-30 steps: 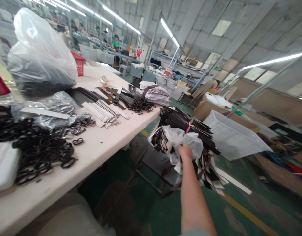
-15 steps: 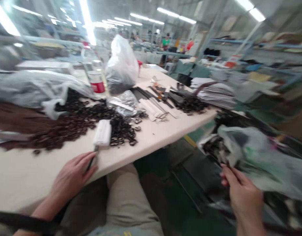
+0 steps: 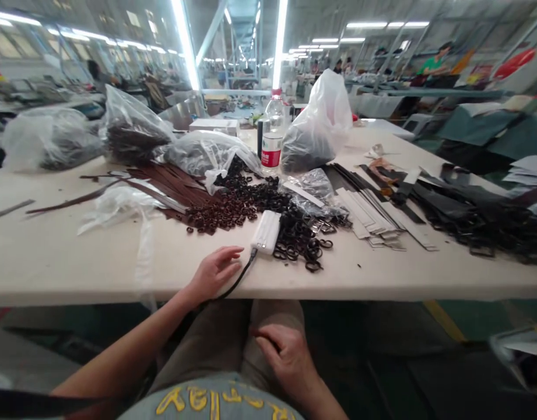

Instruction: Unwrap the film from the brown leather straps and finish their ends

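My left hand (image 3: pixel 216 271) rests on the table edge with its fingers stretched out, holding nothing. Beside its fingertips lies a white power bank (image 3: pixel 267 232) with a black cable (image 3: pixel 242 277) plugged into its near end. My right hand (image 3: pixel 286 353) is over my thigh, below the table edge. Its fingers are curled closed, and whatever they may hold is hidden. Around the power bank are piles of black rings (image 3: pixel 301 236) and dark brown loops (image 3: pixel 225 213). Brown strips (image 3: pixel 174 181) lie behind the loops.
A plastic bottle (image 3: pixel 272 137) stands at the back between filled clear bags, one a tall white bag (image 3: pixel 318 125). White strips (image 3: pixel 367 216) and black straps (image 3: pixel 452 204) lie to the right. Crumpled plastic film (image 3: pixel 119 207) lies left. Several people work in the background.
The view has swung left to face the table. My right hand has left the plastic bag at the right and come to my lap. My left hand has let the cable go.
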Tool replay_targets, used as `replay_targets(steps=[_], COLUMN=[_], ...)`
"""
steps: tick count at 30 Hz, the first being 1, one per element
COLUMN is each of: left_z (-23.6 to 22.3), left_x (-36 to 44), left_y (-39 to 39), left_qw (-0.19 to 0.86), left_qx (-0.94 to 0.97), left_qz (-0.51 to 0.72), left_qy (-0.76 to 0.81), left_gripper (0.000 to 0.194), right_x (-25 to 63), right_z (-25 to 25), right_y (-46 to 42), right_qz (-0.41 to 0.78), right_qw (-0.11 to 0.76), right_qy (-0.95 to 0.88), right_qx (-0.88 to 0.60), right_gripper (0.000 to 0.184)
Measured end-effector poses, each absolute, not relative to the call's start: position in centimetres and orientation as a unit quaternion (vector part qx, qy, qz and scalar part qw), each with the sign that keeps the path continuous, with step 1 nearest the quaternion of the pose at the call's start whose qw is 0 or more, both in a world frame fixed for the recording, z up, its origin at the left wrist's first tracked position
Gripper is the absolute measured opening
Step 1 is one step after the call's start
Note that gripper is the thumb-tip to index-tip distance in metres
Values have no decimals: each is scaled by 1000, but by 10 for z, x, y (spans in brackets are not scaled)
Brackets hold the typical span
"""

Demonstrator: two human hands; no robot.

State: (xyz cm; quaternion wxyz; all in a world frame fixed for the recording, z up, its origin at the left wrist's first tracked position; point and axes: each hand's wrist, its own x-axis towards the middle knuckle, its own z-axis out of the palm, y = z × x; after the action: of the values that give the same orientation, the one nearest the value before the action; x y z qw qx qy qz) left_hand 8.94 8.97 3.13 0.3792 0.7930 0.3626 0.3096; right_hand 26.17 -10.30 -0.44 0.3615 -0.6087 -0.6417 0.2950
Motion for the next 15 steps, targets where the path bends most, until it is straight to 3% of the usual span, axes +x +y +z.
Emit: replay_targets(steps=[5,10,15], left_z=[44,75,91], left_x=[89,90,53], left_y=[103,125,169], left_qw=[427,266,124], left_qx=[756,834,816], left_qz=[318,301,212], left_qy=[380,377,524], left_gripper=[24,22,19], right_x=[248,248,253], right_z=[-34,-38,-39], right_y=[-104,-102,-100], right_qz=[251,245,241], right_qw=[340,339,347], right_qy=[-672,-665,-670], right_qx=[-608,-619,-611], right_gripper=[28,27,24])
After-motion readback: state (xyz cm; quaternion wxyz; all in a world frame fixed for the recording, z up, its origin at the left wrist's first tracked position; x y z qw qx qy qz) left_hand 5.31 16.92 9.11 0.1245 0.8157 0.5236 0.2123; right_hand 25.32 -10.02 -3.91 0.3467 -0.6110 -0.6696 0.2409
